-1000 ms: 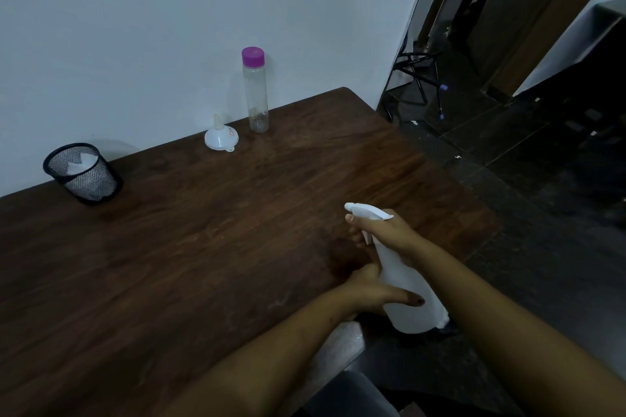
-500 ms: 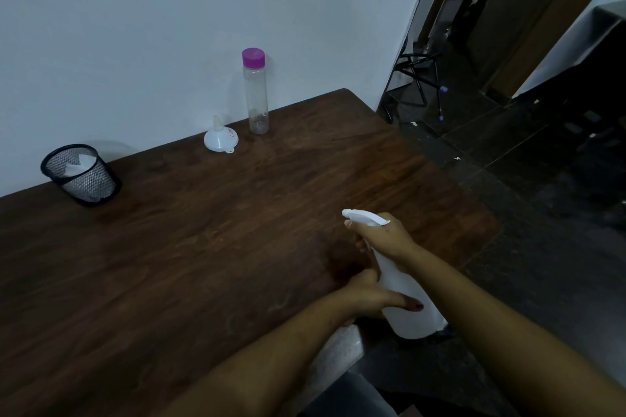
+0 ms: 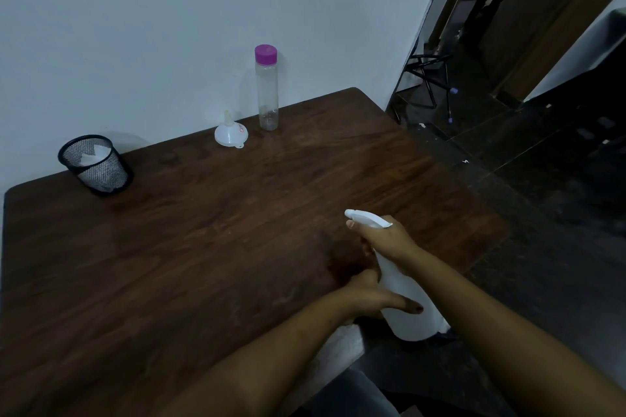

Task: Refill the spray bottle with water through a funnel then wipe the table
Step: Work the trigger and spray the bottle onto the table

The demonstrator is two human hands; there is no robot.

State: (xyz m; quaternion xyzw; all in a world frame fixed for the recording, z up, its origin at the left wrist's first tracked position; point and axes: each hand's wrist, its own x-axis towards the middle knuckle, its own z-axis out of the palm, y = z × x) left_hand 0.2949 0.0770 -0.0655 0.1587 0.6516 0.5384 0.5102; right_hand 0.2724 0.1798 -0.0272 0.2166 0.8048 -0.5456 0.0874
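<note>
Obs., head view: your right hand [image 3: 384, 240] is wrapped round the neck of the white spray bottle [image 3: 415, 323], fingers curled under the trigger head, whose nozzle points left and away from you. Your left hand [image 3: 371, 294] holds the bottle's body lower down; the thumb lies across its front face, while the other fingers are hidden behind it, so you cannot tell how they sit. The bottle is tilted, head leaning toward the table's middle, at the near right part of the dark wooden table [image 3: 203, 230]; its base shows past the near edge, and whether it rests on anything cannot be told. Spray head is seated on the bottle. At the far edge, against the pale wall, the white funnel [image 3: 231, 134] sits mouth-down with the spout up. Just right of it stands a clear bottle [image 3: 266, 91], upright, purple cap on. Well to the left, a black mesh cup [image 3: 96, 164] holds something white. All three are well apart from your hands.
</note>
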